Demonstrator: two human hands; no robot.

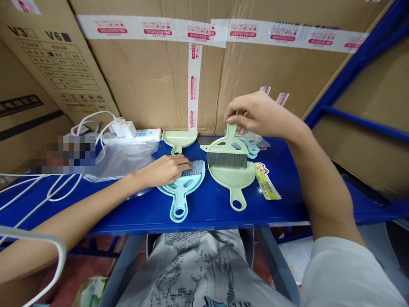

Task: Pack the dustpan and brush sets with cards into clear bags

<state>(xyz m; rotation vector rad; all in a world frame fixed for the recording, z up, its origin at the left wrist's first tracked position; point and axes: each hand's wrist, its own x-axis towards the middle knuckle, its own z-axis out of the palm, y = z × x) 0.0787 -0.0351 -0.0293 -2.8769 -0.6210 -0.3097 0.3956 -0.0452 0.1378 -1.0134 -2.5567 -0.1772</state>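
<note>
My right hand [247, 111] pinches the handle end of a light green hand brush [228, 145]. Its grey bristles point down over a matching green dustpan [232, 178] on the blue table. My left hand [171, 170] lies with fingers stretched out over the left part of a light blue brush [182, 187], whose grey-blue bristles show beside the fingertips. That brush is nested on a light blue dustpan [203, 172], handles toward me. A colourful label card [267, 182] lies right of the green dustpan.
Another green dustpan [179, 137] and more blue pieces [253, 147] lie at the back by the cardboard boxes [153, 81]. Clear plastic bags [124, 157], white cables [59, 187] and a white charger [124, 128] are on the left. A blue metal frame [351, 68] rises at right.
</note>
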